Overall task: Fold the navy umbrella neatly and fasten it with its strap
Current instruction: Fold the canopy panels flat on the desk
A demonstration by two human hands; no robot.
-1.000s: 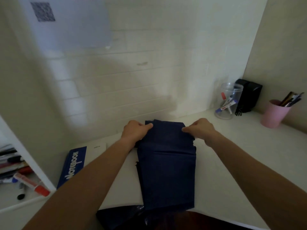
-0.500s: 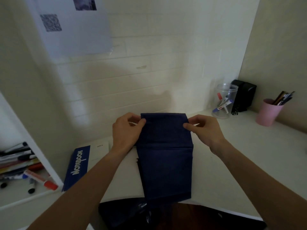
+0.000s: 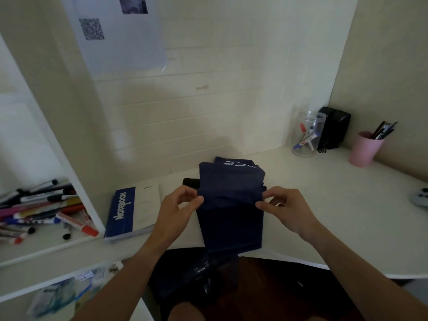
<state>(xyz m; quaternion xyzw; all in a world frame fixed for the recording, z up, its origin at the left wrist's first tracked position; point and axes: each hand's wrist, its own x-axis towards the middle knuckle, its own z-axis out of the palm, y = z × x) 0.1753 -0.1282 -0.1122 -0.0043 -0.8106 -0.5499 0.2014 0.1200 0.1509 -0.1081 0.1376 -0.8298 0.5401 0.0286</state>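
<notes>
The navy umbrella (image 3: pixel 231 205) lies along the white desk (image 3: pixel 324 205), its canopy flattened into a long folded panel whose near end hangs over the desk's front edge. White lettering shows on the far fold. A black end piece (image 3: pixel 191 182) sticks out at the left. My left hand (image 3: pixel 179 210) pinches the panel's left edge, and my right hand (image 3: pixel 286 208) pinches the right edge at the same height. I do not see the strap.
A blue and white notebook (image 3: pixel 129 212) lies left of the umbrella. Markers fill the left shelf (image 3: pixel 41 209). At the back right stand a clear jar (image 3: pixel 308 135), a black box (image 3: pixel 333 130) and a pink pen cup (image 3: pixel 364 149). A grey controller (image 3: pixel 420 196) sits at the far right.
Both hands have slid toward me along the panel's edges from its far end. The far end now shows a fold with white lettering, and the black end piece has come into view.
</notes>
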